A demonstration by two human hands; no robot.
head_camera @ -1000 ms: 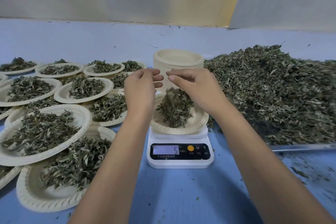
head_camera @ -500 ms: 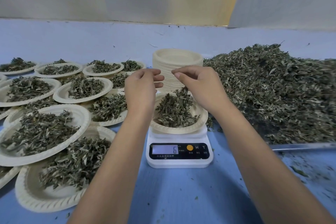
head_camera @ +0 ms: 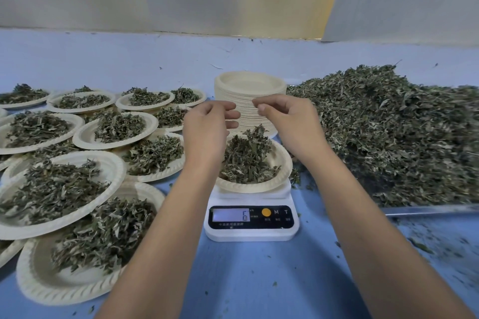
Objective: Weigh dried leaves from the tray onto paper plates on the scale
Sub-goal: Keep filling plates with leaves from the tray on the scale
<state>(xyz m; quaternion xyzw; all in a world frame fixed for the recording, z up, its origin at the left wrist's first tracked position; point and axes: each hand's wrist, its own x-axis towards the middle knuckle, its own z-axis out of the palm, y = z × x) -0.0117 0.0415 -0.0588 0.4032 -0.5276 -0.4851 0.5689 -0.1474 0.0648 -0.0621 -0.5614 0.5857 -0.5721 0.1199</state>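
A white digital scale sits at the middle of the blue table and its display reads 6. A paper plate lies on it with a mound of dried leaves. My left hand hovers over the plate's left side, fingers relaxed and empty. My right hand hovers over the plate's right side with its fingertips bunched together; I see no leaves in it. The two hands are a little apart. To the right, a metal tray carries a large heap of dried leaves.
A tall stack of empty paper plates stands just behind the scale. Several filled plates overlap across the left of the table. Loose leaf crumbs lie on the blue surface at the front right. A pale wall runs along the back.
The scale reading went from 5 to 6 as leaves fell from my right hand. Both hands rose slightly and drew a little apart above the plate.
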